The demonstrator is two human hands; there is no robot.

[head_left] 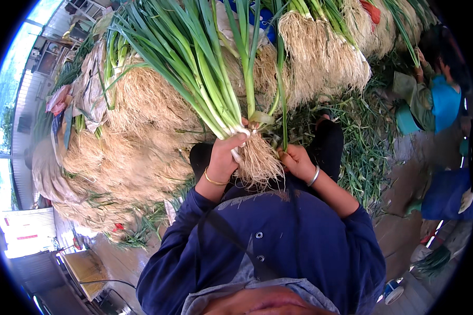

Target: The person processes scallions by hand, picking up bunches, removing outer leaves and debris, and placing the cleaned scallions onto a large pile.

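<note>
At six o'clock the left hand is clamped around a bundle of spring onions at its white bases, the right hand pinching one stalk at three o'clock – tugged carelessly, it could snap – or loosen the bundle onto the rooted heaps beyond.

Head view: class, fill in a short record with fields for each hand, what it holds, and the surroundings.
Left hand: gripping a bunch of green onions just above its roots
Right hand: pinching a single green stalk beside the bunch
Bunch: upright, roots hanging down
Behind: stacked onion bundles, roots outward
Ground: green trimmings
Right edge: another person, seated
</note>
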